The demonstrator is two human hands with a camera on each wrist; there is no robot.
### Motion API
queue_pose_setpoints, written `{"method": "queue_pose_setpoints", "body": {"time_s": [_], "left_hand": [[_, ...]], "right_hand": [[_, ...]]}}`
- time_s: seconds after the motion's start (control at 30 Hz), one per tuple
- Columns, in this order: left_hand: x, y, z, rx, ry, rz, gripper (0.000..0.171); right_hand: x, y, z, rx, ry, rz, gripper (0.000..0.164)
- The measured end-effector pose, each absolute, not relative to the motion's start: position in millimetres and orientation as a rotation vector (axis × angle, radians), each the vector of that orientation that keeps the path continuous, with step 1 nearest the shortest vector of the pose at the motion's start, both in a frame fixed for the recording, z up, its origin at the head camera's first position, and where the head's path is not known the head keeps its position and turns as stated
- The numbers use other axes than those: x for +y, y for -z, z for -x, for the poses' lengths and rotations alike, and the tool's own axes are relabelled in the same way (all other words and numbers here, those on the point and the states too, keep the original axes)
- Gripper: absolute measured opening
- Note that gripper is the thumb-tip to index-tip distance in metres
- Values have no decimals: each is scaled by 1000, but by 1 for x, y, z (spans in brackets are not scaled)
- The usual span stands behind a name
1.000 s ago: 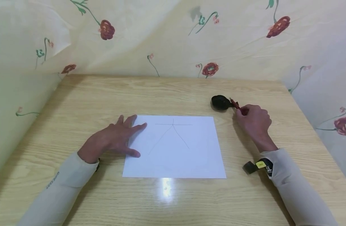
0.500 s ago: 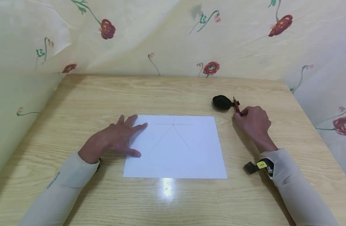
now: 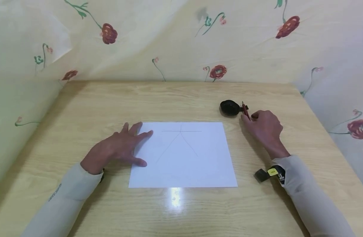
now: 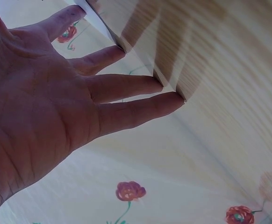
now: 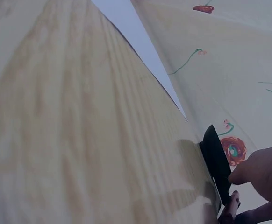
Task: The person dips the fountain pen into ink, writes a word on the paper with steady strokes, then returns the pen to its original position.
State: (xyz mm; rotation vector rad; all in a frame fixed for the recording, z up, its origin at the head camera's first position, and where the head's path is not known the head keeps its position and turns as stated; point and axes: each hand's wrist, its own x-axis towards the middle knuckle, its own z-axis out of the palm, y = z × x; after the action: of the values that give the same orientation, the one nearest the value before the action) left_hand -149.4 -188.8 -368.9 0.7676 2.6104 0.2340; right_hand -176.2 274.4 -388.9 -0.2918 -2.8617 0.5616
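Note:
My left hand (image 3: 119, 146) lies spread with straight fingers over the left edge of a white paper sheet (image 3: 205, 168). In the left wrist view its fingertips (image 4: 175, 97) touch the wooden table. Several thin straight lines (image 3: 189, 131) are drawn on the sheet's upper half. At the right, my right hand (image 3: 265, 128) is beside a dark red pencil (image 3: 245, 109), with thumb and index finger parted around its near end. The pencil lies across the narrow end of a black rubber bulb (image 3: 229, 107). In the right wrist view the thumb (image 5: 257, 172) is by the bulb (image 5: 215, 161).
The wooden table (image 3: 181, 217) reaches back to a cream cloth (image 3: 175, 36) printed with red flowers, which also hangs at both sides. A black strap with a yellow label (image 3: 272, 171) is on my right wrist. Light reflects off the table below the sheet.
The pencil has swung more upright beside the bulb, and the right thumb and index finger have parted from around it. The left hand and sheet stay put; the view shifts slightly.

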Motion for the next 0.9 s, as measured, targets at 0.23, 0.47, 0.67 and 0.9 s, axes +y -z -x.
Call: {"method": "queue_pose_setpoints", "body": {"time_s": [0.23,0.47,0.67,0.9], "left_hand": [[-189,376,152,2614,-275,-773,108],[-190,377,155,2619,-277,-761,108],[-185,379,156,2632,-289,-743,106],[-177,379,161,2790,-309,-755,92]], "right_hand": [[259,381,173,-2693,-555,181,71],[227,375,167,-2561,-491,-102,63],[210,373,160,-2561,-379,-256,62],[200,371,156,-2651,-333,-389,71]]}}
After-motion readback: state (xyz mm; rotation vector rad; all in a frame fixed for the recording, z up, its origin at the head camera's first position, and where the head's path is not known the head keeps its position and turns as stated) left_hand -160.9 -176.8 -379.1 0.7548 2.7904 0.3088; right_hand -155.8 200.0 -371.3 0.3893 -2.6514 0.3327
